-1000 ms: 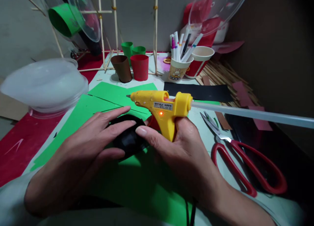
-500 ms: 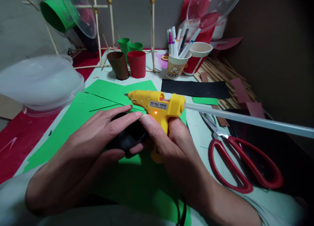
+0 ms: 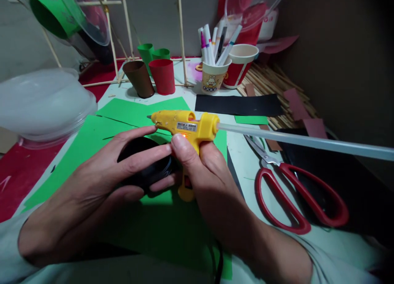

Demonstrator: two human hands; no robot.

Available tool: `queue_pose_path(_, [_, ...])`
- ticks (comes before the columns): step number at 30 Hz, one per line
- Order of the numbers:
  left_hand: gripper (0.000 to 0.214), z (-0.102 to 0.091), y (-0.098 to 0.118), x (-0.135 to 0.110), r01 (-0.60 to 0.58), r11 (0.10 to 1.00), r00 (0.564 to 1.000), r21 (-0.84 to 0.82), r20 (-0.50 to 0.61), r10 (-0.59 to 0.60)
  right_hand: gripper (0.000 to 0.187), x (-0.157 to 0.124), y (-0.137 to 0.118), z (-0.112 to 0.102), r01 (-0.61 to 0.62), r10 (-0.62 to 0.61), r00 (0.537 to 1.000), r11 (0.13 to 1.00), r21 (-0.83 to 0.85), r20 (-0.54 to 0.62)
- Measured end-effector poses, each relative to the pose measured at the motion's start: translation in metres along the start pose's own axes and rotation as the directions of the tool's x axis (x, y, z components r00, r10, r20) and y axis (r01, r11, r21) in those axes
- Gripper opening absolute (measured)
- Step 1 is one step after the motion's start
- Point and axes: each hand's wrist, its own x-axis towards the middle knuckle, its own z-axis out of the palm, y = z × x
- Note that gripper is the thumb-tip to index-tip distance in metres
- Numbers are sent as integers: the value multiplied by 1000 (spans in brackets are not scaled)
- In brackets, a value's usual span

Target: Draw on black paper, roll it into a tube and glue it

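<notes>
My right hand [image 3: 206, 169] grips a yellow hot glue gun [image 3: 184, 126] by its handle, nozzle pointing left, its small light glowing orange. A long clear glue stick [image 3: 308, 141] juts out of its back to the right. My left hand [image 3: 101, 173] wraps around a black rolled paper cup [image 3: 144, 161] lying on its side on green paper [image 3: 160, 230]. The thumb and a fingertip of my right hand also touch the black cup. The nozzle hovers just above my left forefinger.
Red-handled scissors [image 3: 295, 193] lie open to the right. Brown [image 3: 139, 79], red [image 3: 162, 76] and green paper cups stand at the back by a stick frame [image 3: 181, 37]. A cup of markers [image 3: 213, 74], a black strip [image 3: 238, 104] and clear plastic bowls [image 3: 43, 103] surround the work area.
The glue gun has tilted and dropped closer to the black cup, my right thumb now pressing near it. My left fingers have closed further round the cup. The view has shifted slightly.
</notes>
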Motion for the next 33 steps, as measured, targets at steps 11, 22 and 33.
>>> queue_pose_path(11, [44, 3, 0, -2, 55, 998, 992, 2, -115, -55, 24, 1, 0, -7, 100, -113, 979, 992, -79, -170])
queue_pose_path(22, [48, 4, -11, 3, -135, 991, 985, 21, -103, 137, 26, 5, 0, -6, 156, -135, 978, 980, 124, -158])
queue_pose_path(33, [46, 6, -7, 5, -121, 991, 986, 58, -112, 127, 23, 2, -15, -19, 214, -224, 962, 974, -81, -154])
